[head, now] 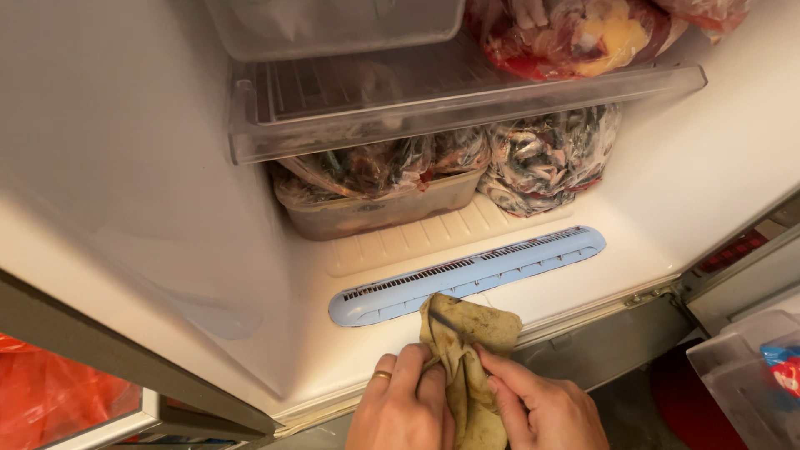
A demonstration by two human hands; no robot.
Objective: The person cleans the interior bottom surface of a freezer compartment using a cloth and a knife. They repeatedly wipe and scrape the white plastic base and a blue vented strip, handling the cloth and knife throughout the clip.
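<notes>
Head view: both hands' fingers (500,385) pinch a stained, crumpled tan cloth (465,346) against the blue vent strip (500,265).

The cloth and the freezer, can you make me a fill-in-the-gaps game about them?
1. Both hands hold a stained yellowish ____.
2. The left hand wears a gold ____ on one finger.
3. The cloth touches the light ____ vent strip.
4. The clear shelf sits ____ the bagged food.

Missing words: cloth; ring; blue; above
</notes>
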